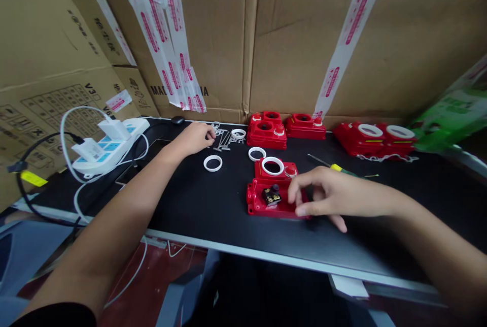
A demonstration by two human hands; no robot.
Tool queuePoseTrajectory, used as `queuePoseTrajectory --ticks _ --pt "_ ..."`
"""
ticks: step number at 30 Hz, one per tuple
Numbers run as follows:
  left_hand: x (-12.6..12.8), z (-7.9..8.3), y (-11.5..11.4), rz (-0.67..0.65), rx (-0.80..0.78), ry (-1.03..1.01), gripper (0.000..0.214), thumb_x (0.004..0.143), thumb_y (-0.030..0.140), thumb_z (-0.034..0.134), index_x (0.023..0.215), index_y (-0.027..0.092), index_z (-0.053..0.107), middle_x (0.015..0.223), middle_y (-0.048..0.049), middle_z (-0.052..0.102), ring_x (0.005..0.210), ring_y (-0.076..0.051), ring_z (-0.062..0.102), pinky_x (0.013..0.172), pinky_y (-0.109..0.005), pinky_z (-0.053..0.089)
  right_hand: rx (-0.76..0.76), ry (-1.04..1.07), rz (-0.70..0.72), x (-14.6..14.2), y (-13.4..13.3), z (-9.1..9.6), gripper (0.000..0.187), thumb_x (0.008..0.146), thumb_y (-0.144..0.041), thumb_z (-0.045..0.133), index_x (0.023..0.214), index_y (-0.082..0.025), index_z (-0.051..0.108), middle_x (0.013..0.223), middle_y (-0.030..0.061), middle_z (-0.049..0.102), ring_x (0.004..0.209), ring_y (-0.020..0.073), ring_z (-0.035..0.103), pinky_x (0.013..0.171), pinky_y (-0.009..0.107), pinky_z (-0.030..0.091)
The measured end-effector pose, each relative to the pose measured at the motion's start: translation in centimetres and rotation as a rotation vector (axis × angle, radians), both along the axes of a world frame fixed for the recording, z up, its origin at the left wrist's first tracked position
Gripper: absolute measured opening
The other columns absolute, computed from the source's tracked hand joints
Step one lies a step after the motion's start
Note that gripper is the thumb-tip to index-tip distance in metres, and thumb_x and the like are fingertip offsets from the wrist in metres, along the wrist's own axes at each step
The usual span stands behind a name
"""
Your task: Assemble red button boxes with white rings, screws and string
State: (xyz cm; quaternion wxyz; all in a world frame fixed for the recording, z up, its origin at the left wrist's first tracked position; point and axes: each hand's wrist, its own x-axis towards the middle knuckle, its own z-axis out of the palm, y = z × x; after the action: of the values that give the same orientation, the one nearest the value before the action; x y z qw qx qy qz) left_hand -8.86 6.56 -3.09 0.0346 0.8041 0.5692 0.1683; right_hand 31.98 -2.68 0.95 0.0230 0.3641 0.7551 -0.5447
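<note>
My right hand [327, 195] rests on the right end of a red plastic housing [266, 197] near the table's front edge, fingers curled against its side. A small black part with brass contacts [271, 195] sits in the housing. A second red housing with a white ring [273, 166] lies just behind it. My left hand [198, 136] reaches far back to a pile of small metal screws and pins [224, 139], fingertips pinched at the pile. What it pinches is too small to see. Loose white rings [212, 163] lie between the two hands.
More red housings [266, 129] stand along the cardboard wall, two with white rings at the right [375, 139]. A screwdriver with a yellow-green handle [338, 168] lies behind my right hand. A white power strip with chargers and cables [108, 146] sits at the left. A green bag [449, 119] is far right.
</note>
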Motion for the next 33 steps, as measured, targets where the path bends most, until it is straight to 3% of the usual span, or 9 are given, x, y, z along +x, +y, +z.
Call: queuePoseTrajectory --ticks 4,7,15,24,33 --pt "-0.5 -0.5 0.4 0.03 0.019 -0.007 0.015 0.082 0.018 0.066 0.091 0.019 0.078 0.09 -0.0065 0.081 0.085 -0.022 0.074 0.088 -0.038 0.055 -0.025 0.136 -0.063 1.4 1.2 0.8 0.036 0.094 -0.053 0.078 0.107 -0.021 0.07 0.09 0.0038 0.078 0.038 0.0078 0.062 0.035 0.018 0.035" --pt "-0.6 -0.8 0.6 0.032 0.037 0.007 0.015 0.081 0.018 0.066 0.09 0.021 0.078 0.091 -0.0062 0.081 0.087 -0.022 0.073 0.09 -0.039 0.055 0.051 0.242 -0.144 2.3 2.2 1.0 0.035 0.093 -0.051 0.08 0.103 -0.019 0.073 0.085 0.0042 0.077 0.038 0.0083 0.059 0.036 0.021 0.036" --pt "-0.6 -0.6 0.5 0.025 0.072 0.032 0.015 0.082 0.02 0.067 0.091 0.023 0.078 0.092 -0.0041 0.08 0.086 -0.023 0.07 0.1 -0.042 0.051 0.312 0.462 -0.444 1.6 3.5 -0.9 0.036 0.093 -0.053 0.08 0.093 -0.018 0.073 0.072 -0.0013 0.067 0.048 0.0078 0.056 0.048 0.024 0.04" --pt "-2.4 -0.5 1.3 0.17 0.12 0.035 0.025 0.089 0.036 0.066 0.101 0.017 0.078 0.106 -0.0134 0.073 0.108 -0.032 0.06 0.112 -0.051 0.042 0.331 0.515 -0.532 1.5 4.2 -2.1 0.036 0.091 -0.054 0.082 0.094 -0.019 0.074 0.068 -0.0014 0.064 0.049 0.0089 0.053 0.047 0.025 0.036" --pt "-4.3 -0.4 1.7 0.194 -0.021 -0.119 0.029 0.094 0.04 0.062 0.108 0.019 0.076 0.106 -0.0086 0.079 0.093 -0.022 0.072 0.091 -0.034 0.055 0.337 0.425 -0.467 0.9 3.7 -1.7 0.046 0.089 -0.064 0.08 0.091 -0.018 0.073 0.064 -0.0014 0.061 0.049 0.0095 0.049 0.047 0.025 0.034"
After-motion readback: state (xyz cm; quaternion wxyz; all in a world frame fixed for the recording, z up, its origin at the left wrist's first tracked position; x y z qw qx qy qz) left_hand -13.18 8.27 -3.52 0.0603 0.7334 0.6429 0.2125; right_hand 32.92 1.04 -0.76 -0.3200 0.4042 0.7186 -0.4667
